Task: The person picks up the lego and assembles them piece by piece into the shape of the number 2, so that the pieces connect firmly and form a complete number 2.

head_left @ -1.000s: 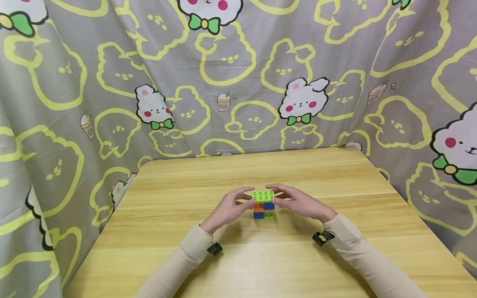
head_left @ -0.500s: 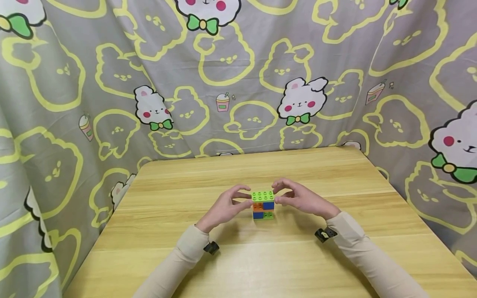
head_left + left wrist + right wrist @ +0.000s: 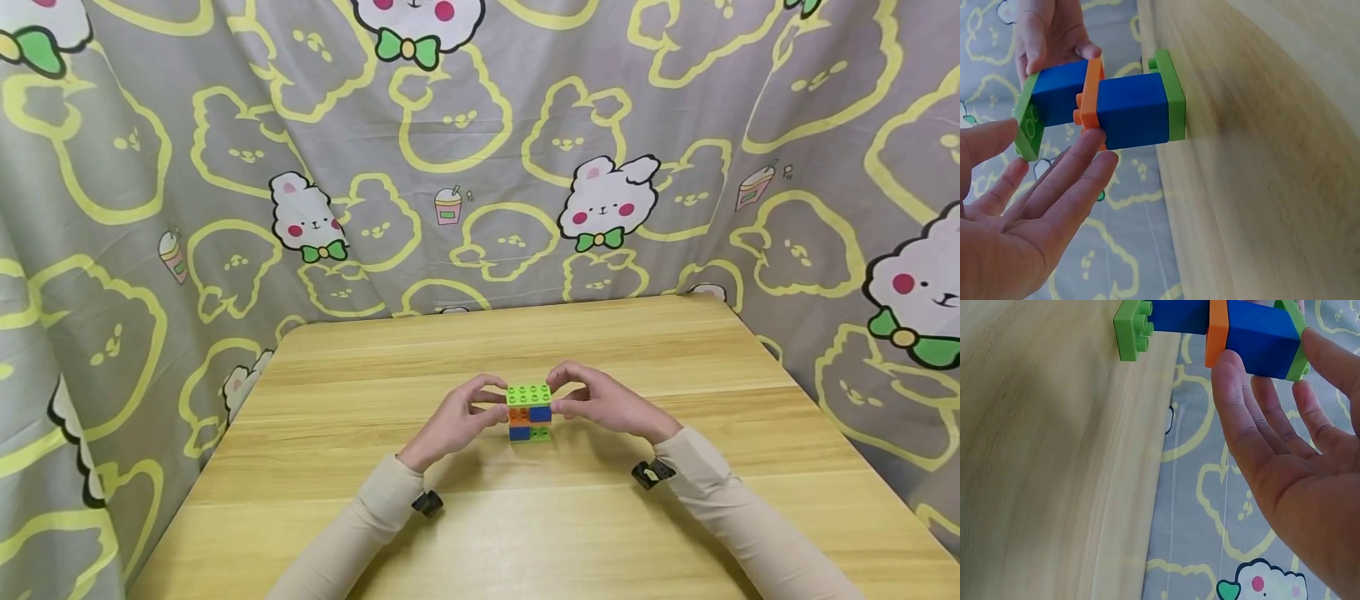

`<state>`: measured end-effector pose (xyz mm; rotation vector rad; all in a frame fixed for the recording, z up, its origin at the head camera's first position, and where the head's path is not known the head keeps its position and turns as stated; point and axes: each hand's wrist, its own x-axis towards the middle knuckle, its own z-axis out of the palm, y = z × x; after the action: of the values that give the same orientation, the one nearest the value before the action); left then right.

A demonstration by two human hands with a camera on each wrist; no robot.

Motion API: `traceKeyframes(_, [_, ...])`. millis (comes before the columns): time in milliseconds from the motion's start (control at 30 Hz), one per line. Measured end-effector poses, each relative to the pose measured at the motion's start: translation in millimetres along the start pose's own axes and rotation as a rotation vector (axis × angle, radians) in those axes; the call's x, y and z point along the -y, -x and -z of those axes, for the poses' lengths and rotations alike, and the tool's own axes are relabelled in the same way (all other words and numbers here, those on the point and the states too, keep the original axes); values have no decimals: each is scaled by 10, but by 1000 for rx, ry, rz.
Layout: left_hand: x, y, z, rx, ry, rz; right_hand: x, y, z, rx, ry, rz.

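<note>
A small stack of toy building bricks stands upright on the wooden table. A light green plate (image 3: 528, 394) with studs forms its top, over a blue brick (image 3: 540, 413) on the right. Under that come an orange plate (image 3: 519, 415), a second blue brick (image 3: 520, 433) on the left, and a green base plate (image 3: 1175, 100). My left hand (image 3: 456, 419) is at the stack's left side, its thumb by the top plate and extended fingertips at the orange plate. On the opposite side, my right hand (image 3: 603, 402) has its thumb at the top plate and fairly straight fingers beside the orange plate.
The wooden table (image 3: 360, 533) reaches back to a grey curtain (image 3: 375, 133) with yellow outlines and white cartoon animals. Beige sleeves cover both forearms, and a small black device (image 3: 654, 474) sits below the right wrist. Another black device (image 3: 428, 503) is below the left wrist.
Both hands first drew slightly apart from the stack's top, then came a little closer again. The stack keeps its shape and place on the table.
</note>
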<state>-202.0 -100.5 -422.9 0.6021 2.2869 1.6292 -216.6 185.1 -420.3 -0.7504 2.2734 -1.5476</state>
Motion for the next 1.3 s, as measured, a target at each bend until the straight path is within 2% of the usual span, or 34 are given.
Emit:
traceKeyframes(300, [-8, 9, -26, -26, 15, 6, 22, 17, -8, -1, 13, 1])
traceKeyframes(533, [-11, 15, -17, -17, 16, 35, 33, 14, -28, -1, -4, -7])
traceKeyframes(800, [-2, 16, -14, -6, 59, 66, 29, 0, -65, -6, -6, -22])
traceKeyframes(967, [-3, 12, -16, -3, 89, 65, 16, -8, -82, -11, -14, -35])
traceKeyframes(1300, [11, 26, -3, 10, 84, 54, -20, -27, -97, -20, -15, -52])
